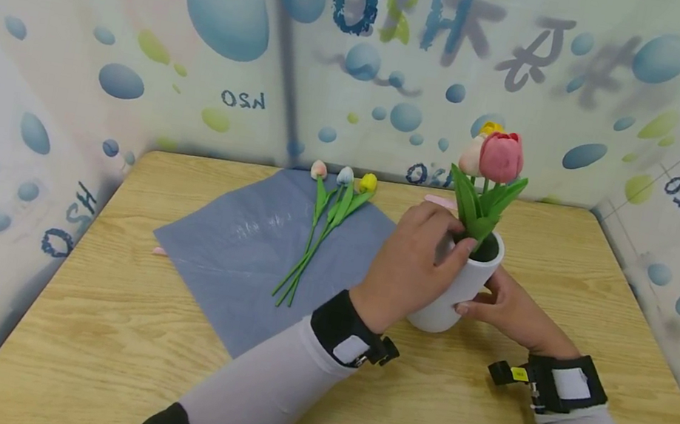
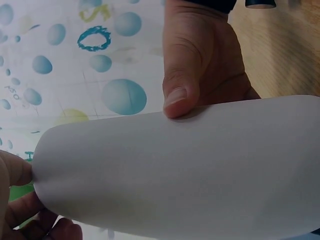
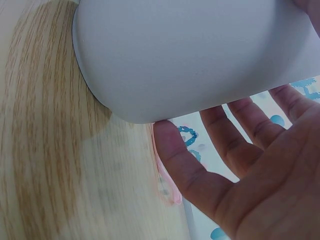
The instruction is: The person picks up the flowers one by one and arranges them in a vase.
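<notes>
A white vase [image 1: 450, 298] stands slightly tilted on the table, holding artificial tulips [image 1: 501, 156] in deep pink, pale pink and yellow with green leaves. At the vase's mouth my left hand [image 1: 413, 262] pinches the tulips low on their leaves and stems; the exact contact is partly hidden. My right hand [image 1: 515, 313] holds the vase's side, its thumb on the near face. In the left wrist view the vase [image 2: 175, 170] lies across the picture between both hands. The right wrist view shows fingers [image 3: 172, 150] against the vase's lower side.
Three more tulips [image 1: 327, 228], pale pink, blue and yellow, lie on a blue-grey wrapping sheet [image 1: 227, 238] left of the vase. Something pink [image 1: 441, 202] lies behind the vase. The wooden table [image 1: 112, 324] meets a patterned backdrop at its far edge.
</notes>
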A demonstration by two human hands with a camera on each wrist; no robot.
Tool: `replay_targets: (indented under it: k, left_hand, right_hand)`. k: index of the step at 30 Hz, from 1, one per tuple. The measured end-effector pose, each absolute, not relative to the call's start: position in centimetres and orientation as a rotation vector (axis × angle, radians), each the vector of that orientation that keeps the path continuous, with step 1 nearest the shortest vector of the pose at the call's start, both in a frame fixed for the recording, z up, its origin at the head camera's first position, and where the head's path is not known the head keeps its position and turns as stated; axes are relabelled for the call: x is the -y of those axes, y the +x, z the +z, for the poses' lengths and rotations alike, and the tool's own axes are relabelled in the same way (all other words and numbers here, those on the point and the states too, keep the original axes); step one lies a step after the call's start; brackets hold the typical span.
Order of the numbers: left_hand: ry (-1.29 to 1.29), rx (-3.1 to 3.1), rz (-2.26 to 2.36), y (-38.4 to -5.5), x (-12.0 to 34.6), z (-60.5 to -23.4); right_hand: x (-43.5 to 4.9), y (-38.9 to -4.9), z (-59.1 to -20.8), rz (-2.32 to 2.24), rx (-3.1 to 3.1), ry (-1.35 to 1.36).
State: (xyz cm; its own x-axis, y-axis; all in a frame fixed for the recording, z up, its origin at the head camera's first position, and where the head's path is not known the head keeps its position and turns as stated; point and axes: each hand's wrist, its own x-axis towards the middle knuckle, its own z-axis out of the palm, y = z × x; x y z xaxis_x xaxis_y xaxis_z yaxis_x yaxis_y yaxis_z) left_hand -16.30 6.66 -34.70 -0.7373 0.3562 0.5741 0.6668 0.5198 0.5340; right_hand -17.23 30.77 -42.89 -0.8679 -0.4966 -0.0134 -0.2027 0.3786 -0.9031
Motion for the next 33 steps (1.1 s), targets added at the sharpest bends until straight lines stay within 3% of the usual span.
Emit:
replay_targets:
  k: [16,33]
  left_hand:
    - [-0.622,2.449,-1.273,-16.5,-3.5,-36.1]
    - [-0.101,2.473,-1.444,-21.9,4.8,-39.6]
  right_hand:
    - [-30.5,-17.2,-42.6,-1.442,-2.388,-0.546]
    - [-30.5,-17.2,-42.8,-1.469,-2.365,-0.554]
